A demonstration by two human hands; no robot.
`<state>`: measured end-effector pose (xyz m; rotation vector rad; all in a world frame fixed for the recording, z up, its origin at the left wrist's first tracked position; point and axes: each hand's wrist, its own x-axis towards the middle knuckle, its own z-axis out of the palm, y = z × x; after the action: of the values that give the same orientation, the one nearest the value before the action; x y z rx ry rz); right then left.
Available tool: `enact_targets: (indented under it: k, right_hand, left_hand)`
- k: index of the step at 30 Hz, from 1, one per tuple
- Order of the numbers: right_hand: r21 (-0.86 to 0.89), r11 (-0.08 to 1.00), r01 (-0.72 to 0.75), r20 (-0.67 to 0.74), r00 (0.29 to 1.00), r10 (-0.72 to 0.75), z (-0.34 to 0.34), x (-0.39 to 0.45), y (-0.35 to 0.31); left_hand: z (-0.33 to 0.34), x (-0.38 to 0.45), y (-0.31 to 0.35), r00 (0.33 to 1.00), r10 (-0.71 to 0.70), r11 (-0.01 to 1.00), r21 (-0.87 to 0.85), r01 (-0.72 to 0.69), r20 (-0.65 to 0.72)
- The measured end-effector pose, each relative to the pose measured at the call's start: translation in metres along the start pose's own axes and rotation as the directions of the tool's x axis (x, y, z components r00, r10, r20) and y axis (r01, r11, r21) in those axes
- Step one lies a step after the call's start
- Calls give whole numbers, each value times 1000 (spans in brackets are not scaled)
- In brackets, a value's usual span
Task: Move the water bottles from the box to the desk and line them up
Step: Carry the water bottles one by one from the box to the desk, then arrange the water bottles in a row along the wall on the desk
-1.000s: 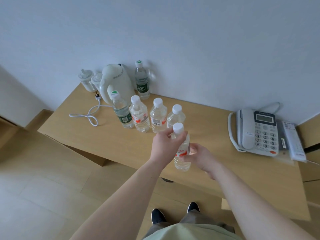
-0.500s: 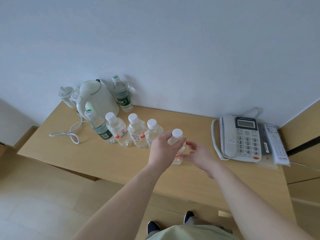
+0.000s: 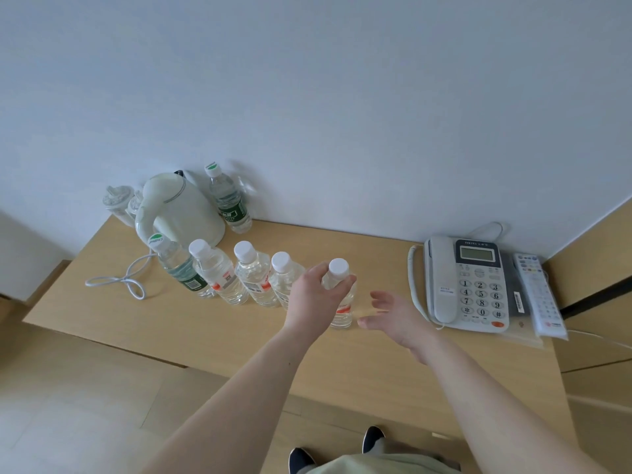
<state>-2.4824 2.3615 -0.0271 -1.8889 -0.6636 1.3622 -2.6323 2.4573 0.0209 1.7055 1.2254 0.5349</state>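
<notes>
On the wooden desk (image 3: 239,336) stands a row of clear water bottles: a green-label one (image 3: 178,265) at the left, then three white-capped ones with red labels (image 3: 219,275) (image 3: 254,273) (image 3: 282,278). My left hand (image 3: 313,299) grips the neck of a further white-capped bottle (image 3: 342,302), which stands upright on the desk at the row's right end. My right hand (image 3: 390,314) hovers just right of that bottle, fingers spread, holding nothing. The box is not in view.
A white kettle (image 3: 181,210) with its cord (image 3: 119,278), a second green-label bottle (image 3: 229,203) and two small cups (image 3: 119,203) stand at the back left by the wall. A white telephone (image 3: 468,282) and a remote (image 3: 537,295) lie at the right.
The bottle has come down from the air onto the desk at the row's right end. My right hand has let go of it and opened beside it.
</notes>
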Motion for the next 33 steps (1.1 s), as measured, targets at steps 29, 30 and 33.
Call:
enact_targets:
  k: [29,30,33]
  right_hand:
    - [-281,957,73,170,985,-26,59,-23,-9]
    - [-278,957,84,173,984,-36,67,-24,-13]
    - [-269,957,112,168,983,-68,93,-29,-26]
  left_hand:
    - [-44,-60,-64,979,-173,984,19,176,-112]
    - [-51,-62,-68,978,-175,984,17,178,-114]
    - [-76,-65,-80,981,-160,987,19,163,-111]
